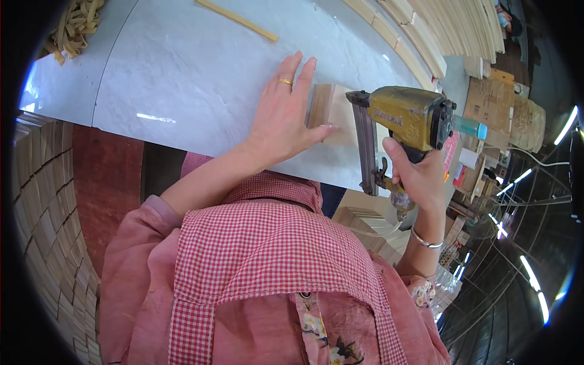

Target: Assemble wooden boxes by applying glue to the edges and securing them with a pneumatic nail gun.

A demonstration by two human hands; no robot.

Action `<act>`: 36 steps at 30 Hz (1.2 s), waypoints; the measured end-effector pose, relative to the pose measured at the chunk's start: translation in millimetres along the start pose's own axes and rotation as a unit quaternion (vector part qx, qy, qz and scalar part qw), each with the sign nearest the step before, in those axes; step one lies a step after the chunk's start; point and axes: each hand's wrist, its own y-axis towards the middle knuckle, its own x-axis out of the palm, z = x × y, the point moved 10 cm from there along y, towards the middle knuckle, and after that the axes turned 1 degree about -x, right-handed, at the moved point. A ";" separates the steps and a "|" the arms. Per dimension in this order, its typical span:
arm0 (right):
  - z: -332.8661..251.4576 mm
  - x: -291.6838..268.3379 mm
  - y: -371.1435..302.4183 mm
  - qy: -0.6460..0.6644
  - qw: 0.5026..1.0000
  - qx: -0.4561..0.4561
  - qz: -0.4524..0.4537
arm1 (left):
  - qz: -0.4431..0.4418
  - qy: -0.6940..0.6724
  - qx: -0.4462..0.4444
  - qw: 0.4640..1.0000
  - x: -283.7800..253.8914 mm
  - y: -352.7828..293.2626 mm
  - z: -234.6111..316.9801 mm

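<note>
My right hand is wrapped round the grip of a pneumatic staple gun with a dull yellow body, a long dark magazine and a teal cap at its rear. The gun's nose is at the right side of a pale wooden piece, close to it or touching; I cannot tell which. The gun hides part of that piece. On the left of the wood, my left hand is open with fingers stretched out and its thumb across the near part of the piece.
The grey marbled table bears a thin wooden strip at the far side. Long wooden slats lie stacked at far right, and curled strips lie at far left. Stacked wooden pieces stand at left; cardboard boxes at right.
</note>
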 end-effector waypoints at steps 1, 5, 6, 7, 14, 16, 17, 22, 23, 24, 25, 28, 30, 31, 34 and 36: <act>-1.5 -0.9 4.4 -0.003 1.000 -0.008 0.001 | 0.001 0.018 0.003 1.000 1.9 0.5 0.2; -3.6 -1.8 12.2 -0.009 1.000 -0.016 -0.004 | -0.001 0.037 0.007 0.999 3.5 0.9 0.8; -3.6 -1.6 13.6 -0.011 1.000 -0.016 -0.007 | -0.002 0.037 0.008 0.999 3.9 0.7 0.9; -3.5 -1.4 14.9 -0.012 1.000 -0.016 -0.010 | -0.004 0.037 0.009 0.999 4.4 0.5 1.0; -6.4 -5.6 23.7 -0.027 0.999 -0.012 -0.037 | -0.003 0.035 0.010 0.999 5.0 1.7 0.4; -4.9 -7.7 29.7 -0.043 0.997 -0.021 -0.058 | 0.001 0.032 0.010 0.999 4.1 1.6 0.5; -4.8 -7.3 32.4 -0.050 0.996 -0.025 -0.068 | 0.003 0.030 0.011 0.999 3.6 1.6 0.8; -21.3 -10.3 47.1 -0.094 0.989 0.011 -0.115 | 0.012 0.028 0.003 1.000 -0.2 0.8 0.7; -20.4 -11.6 47.9 -0.093 0.989 0.010 -0.114 | 0.012 0.029 0.004 0.999 -0.5 1.2 1.0; -24.7 -12.9 49.2 -0.097 0.989 -0.023 -0.109 | 0.013 0.024 0.004 1.000 -1.1 1.4 0.8; -28.2 -14.1 50.1 -0.100 0.988 -0.057 -0.103 | 0.015 0.020 0.004 1.000 -1.6 1.5 0.8; -29.6 -20.9 49.9 -0.102 0.983 -0.124 -0.088 | 0.016 0.014 0.007 1.000 -3.2 3.9 4.8; -9.4 -40.3 46.1 -0.075 0.993 -0.079 -0.047 | -0.009 0.049 0.069 0.996 -2.6 7.9 25.0; 2.2 -50.4 43.4 -0.061 0.996 -0.054 -0.025 | -0.022 0.066 0.101 0.992 -0.8 9.5 35.2; 33.1 -70.9 40.2 -0.041 0.999 -0.017 0.010 | -0.063 0.094 0.173 0.979 18.6 16.3 63.0; 53.4 -77.9 40.0 -0.032 0.999 0.000 0.015 | -0.108 0.124 0.234 0.958 42.8 18.6 86.6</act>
